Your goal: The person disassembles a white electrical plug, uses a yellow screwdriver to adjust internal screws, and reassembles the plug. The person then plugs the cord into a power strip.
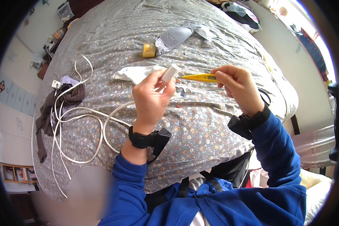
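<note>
My left hand (152, 94) is closed around a small white rectangular block (171, 73), like a plug or socket piece, raised above the bed. In my right hand (237, 84) is a yellow tester pen (199, 77) with a small dark window on its side. Its thin tip points left at the white block; whether they touch is too small to tell. A white cable (120, 108) runs up behind my left wrist, and its link to the block is hidden. Beyond my left hand lies a white cloth or bag (133, 74). Small metal pieces (184, 91) lie below the pen's tip.
A patterned grey bedspread (199, 128) spreads beneath everything. White cable loops (79, 109) lie at the left by dark crumpled clothing (51, 109). Farther off are a yellow tape roll (148, 50) and a grey cloth (175, 38). A black ring-shaped item (266, 97) lies right of my right wrist.
</note>
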A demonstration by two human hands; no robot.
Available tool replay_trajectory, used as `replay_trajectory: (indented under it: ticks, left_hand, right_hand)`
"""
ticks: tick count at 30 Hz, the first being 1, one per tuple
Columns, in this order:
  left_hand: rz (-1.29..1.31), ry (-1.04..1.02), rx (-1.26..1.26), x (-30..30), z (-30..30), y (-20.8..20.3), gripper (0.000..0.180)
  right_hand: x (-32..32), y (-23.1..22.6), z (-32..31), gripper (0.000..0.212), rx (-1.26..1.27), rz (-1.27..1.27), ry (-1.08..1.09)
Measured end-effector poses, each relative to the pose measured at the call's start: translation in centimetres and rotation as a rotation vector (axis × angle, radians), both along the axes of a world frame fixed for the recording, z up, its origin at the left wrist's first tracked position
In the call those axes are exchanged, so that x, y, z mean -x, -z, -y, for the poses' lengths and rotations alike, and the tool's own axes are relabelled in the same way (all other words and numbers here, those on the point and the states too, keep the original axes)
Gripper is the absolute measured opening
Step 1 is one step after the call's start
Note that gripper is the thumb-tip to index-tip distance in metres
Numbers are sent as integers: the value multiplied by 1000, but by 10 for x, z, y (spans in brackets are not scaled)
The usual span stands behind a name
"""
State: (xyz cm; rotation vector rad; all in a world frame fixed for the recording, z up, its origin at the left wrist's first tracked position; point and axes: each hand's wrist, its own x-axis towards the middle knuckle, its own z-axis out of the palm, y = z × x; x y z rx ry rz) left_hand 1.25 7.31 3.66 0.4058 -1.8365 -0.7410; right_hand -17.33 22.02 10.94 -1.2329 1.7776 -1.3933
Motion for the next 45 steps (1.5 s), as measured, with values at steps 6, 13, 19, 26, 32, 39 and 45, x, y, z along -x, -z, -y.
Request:
replay_trajectory:
  ticks: [6, 13, 19, 26, 32, 39, 45]
  left_hand:
    - [-271, 234, -528, 1, 12, 8, 26]
    - [-392, 440, -1074, -6, 13, 4, 30]
    - [-375, 411, -1140, -6, 21, 5, 30]
    - [-285, 302, -1095, 0, 27, 18, 33]
    - [-215, 247, -930, 4, 23, 17, 36]
    - [-168, 269, -860, 1, 22, 15, 35]
    - [-146, 237, -864, 2, 23, 15, 33]
  right_hand:
    - [39, 26, 17, 23, 105, 60, 272]
    - [18, 64, 83, 40, 164, -321, -118]
    - [-7, 71, 115, 39, 66, 416, -482]
    - [-3, 102, 126, 24, 53, 798, -438]
    - [3, 101, 122, 26, 166, 704, -489]
    - [8, 105, 119, 29, 143, 745, -500]
    - [10, 102, 116, 26, 131, 722, -526]
